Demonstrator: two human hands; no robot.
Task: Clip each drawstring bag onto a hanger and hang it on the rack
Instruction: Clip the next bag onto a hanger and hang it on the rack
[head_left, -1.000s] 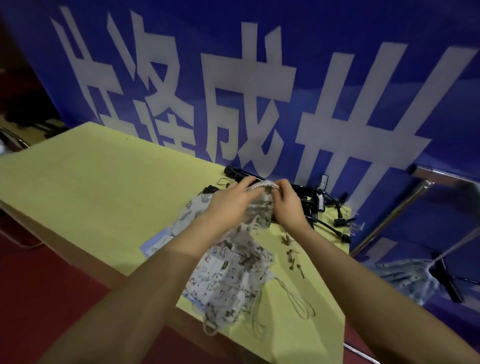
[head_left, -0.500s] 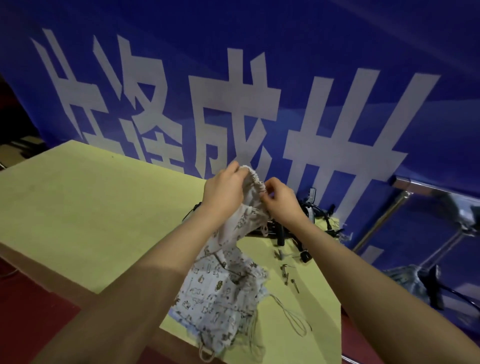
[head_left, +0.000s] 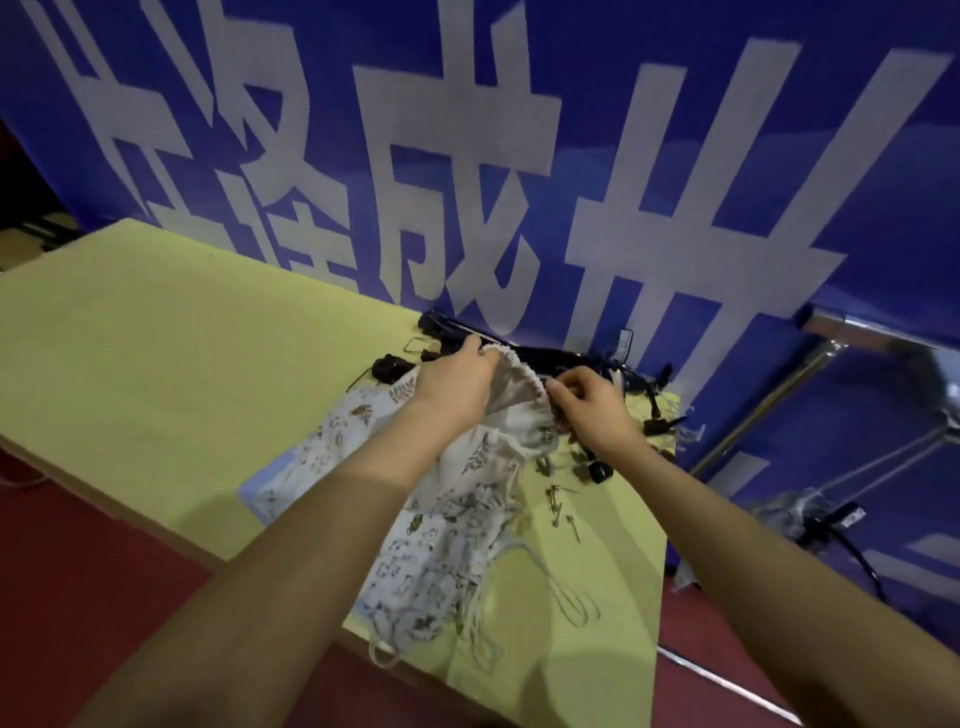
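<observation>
Left hand (head_left: 457, 387) & right hand (head_left: 592, 410) both pinch the gathered, ruffled rim of a soft printed cloth bag (head_left: 511, 402), raised over a rumpled bag pile (head_left: 415, 540). Pile sits on yellow tabletop (head_left: 156, 338), w/ black plastic hangers (head_left: 550, 358) just behind.

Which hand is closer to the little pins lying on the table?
The right hand. It holds the bag just above the pins; the left hand grips the bag farther off to the left.
</observation>
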